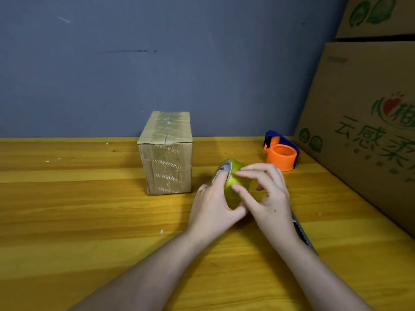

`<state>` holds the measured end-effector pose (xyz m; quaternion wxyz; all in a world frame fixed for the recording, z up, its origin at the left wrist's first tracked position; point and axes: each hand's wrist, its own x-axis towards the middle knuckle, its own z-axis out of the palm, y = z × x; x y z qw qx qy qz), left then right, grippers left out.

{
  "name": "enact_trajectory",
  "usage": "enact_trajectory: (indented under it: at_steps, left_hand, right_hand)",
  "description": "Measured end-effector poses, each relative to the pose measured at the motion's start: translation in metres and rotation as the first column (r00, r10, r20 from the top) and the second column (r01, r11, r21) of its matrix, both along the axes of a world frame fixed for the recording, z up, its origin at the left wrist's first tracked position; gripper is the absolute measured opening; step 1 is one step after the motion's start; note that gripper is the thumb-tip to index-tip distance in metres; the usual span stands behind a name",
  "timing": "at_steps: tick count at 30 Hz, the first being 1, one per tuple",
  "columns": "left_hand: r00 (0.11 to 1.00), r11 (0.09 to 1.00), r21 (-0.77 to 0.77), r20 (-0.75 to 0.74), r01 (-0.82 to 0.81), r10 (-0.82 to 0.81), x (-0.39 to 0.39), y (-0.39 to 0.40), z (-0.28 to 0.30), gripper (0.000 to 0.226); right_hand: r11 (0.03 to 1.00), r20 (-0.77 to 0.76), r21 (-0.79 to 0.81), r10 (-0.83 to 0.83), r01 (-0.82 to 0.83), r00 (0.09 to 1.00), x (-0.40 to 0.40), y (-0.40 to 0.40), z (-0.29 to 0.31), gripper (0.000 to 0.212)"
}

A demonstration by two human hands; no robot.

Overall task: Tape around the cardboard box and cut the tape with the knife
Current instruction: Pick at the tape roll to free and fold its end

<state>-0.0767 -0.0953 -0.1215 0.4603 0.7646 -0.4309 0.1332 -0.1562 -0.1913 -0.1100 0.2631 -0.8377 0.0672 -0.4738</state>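
Note:
A small cardboard box (167, 153) stands upright on the wooden table, with old tape bearing printed letters on its top and front. Just right of it I hold a yellowish roll of tape (234, 176) on edge. My left hand (213, 207) grips the roll from the left, a finger through its core. My right hand (267, 194) rests its fingertips on the roll's outer surface. A dark utility knife (302, 232) lies on the table under my right wrist, mostly hidden by the forearm.
An orange and blue tape dispenser (280, 151) sits at the back right of the table (89, 221). Large printed cardboard cartons (363, 122) stand along the right edge. A grey-blue wall (157, 63) closes the back.

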Motion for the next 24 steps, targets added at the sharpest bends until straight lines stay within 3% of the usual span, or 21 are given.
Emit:
enact_trajectory:
  at_steps: [4, 9, 14, 19, 22, 24]
  left_hand:
    - [0.999, 1.000, 0.003, 0.030, 0.010, -0.010, 0.001, -0.001, -0.001, 0.053]
    - [0.999, 0.999, 0.028, 0.026, 0.022, -0.023, 0.002, -0.003, -0.004, 0.042]
    - [0.997, 0.999, 0.007, -0.058, 0.043, -0.042, 0.003, -0.003, -0.005, 0.044]
    - [0.965, 0.987, -0.091, -0.218, 0.131, -0.148, 0.007, -0.001, -0.004, 0.044]
    - [0.955, 0.980, -0.045, -0.222, 0.193, -0.198, 0.007, -0.001, -0.006, 0.049]
    - [0.973, 0.986, 0.047, -0.177, 0.159, -0.149, 0.007, -0.001, -0.005, 0.056]
  right_hand:
    - [1.000, 0.042, 0.015, -0.017, 0.017, 0.999, 0.000, 0.000, 0.001, 0.006]
    - [0.994, 0.010, -0.057, -0.096, 0.097, 0.995, 0.000, -0.004, 0.003, 0.015]
    - [0.992, -0.010, -0.080, -0.099, 0.098, 0.995, -0.002, -0.007, 0.005, 0.025]
    - [0.999, -0.052, -0.042, -0.003, 0.001, 0.999, -0.003, -0.006, 0.006, 0.016]
    - [0.999, 0.008, 0.018, -0.026, 0.026, 1.000, -0.003, -0.009, 0.006, 0.004]
    - [0.991, 0.011, -0.098, -0.095, 0.096, 0.995, -0.006, -0.010, 0.006, 0.007]
